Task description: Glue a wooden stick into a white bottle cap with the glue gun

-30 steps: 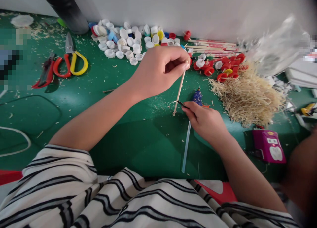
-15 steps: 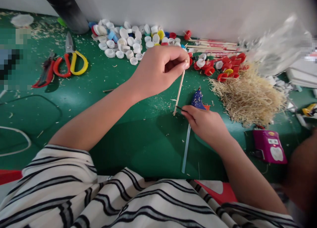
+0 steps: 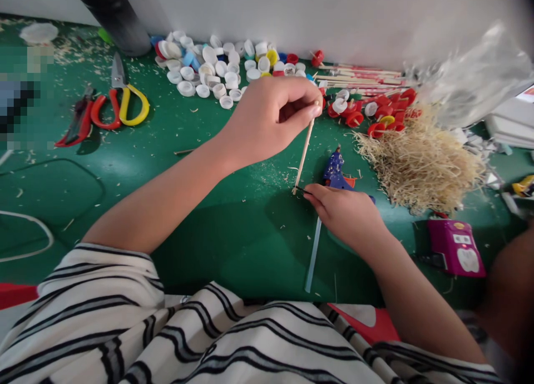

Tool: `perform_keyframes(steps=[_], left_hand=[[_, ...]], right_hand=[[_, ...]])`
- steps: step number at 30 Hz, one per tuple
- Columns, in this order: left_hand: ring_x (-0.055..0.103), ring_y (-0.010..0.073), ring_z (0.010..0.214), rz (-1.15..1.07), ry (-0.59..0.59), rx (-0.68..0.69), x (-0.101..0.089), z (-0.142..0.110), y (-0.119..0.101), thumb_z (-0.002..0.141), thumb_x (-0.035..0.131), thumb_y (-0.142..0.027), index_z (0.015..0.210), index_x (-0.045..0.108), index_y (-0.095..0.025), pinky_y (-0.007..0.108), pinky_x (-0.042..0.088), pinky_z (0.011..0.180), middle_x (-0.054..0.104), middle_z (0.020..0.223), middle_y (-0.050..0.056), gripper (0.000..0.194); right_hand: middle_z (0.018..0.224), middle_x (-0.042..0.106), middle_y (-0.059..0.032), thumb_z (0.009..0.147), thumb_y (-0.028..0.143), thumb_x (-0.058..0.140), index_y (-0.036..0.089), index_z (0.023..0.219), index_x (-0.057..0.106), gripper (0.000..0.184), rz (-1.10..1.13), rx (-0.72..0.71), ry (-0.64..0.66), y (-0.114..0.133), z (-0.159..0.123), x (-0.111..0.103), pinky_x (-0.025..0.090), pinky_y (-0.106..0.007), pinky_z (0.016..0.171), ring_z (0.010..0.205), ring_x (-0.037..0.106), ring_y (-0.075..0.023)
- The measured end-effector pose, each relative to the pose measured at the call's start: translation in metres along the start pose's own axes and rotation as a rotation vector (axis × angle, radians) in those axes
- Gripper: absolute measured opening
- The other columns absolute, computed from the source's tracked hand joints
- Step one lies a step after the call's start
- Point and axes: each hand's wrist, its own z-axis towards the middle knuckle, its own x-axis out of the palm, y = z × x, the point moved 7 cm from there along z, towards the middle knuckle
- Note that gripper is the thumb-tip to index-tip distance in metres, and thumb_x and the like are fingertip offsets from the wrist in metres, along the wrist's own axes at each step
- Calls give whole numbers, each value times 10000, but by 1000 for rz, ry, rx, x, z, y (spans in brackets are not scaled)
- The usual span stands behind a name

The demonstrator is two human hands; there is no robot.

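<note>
My left hand (image 3: 273,119) pinches the top end of a thin wooden stick (image 3: 305,150), which slants down toward the green tabletop. Close to the stick's lower end, my right hand (image 3: 348,214) is closed on a slim dark blade-like tool (image 3: 301,190); its tip touches or nearly touches the wood. Most of the tool is hidden by my fingers. Pale shavings lie around that lower end. Just behind my right hand is a blue glue gun (image 3: 335,170), partly covered, with a translucent glue stick (image 3: 314,256) reaching toward me.
Bottle caps (image 3: 221,69) are heaped along the wall. Farther right lie red-stained sticks (image 3: 362,78), red caps (image 3: 386,114) and a pile of wood shavings (image 3: 417,161). Scissors (image 3: 119,97) and red-handled cutters (image 3: 79,119) rest at left. A purple box (image 3: 456,247) sits right, near another person's arm (image 3: 511,278).
My right hand and the dark tool have moved slightly down toward the stick's lower end. My left hand keeps its pinch, almost unmoved.
</note>
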Motion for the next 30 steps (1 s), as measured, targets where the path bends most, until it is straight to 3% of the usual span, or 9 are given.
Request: perform_keyframes(steps=[9,18,25,30], left_hand=[[671,132,713,7,1,7,-1,0,-2,1017,561,-258,901,684,-193,292,528,697,709,831,25,180],[677,134,721,6,13,2,0,0,-4,1017,554,-230,903,675,-193,299,539,710,701,837,21,170],[685,148,752,-4,14,5,0,-1,-4,1012,545,-251,902,677,-197,311,543,720,707,851,37,180],[702,156,772,3,25,9,2,1,-5,1027,531,-287,907,664,-204,316,566,728,685,843,23,198]], right_hand=[[1154,869,-59,1137,346,455,271,1288,773,360,-30,-16,22,3,-3,-1,320,-324,563,929,801,-242],[1123,871,-49,1150,347,425,269,1280,768,376,-86,-38,29,4,-6,0,264,-345,547,910,809,-247],[1044,869,-80,1142,317,425,263,1319,760,383,-163,-44,10,10,-14,-3,203,-349,521,750,797,-234],[990,862,-87,1062,172,491,259,1429,718,441,-226,-59,21,14,-21,-2,201,-352,486,645,775,-238]])
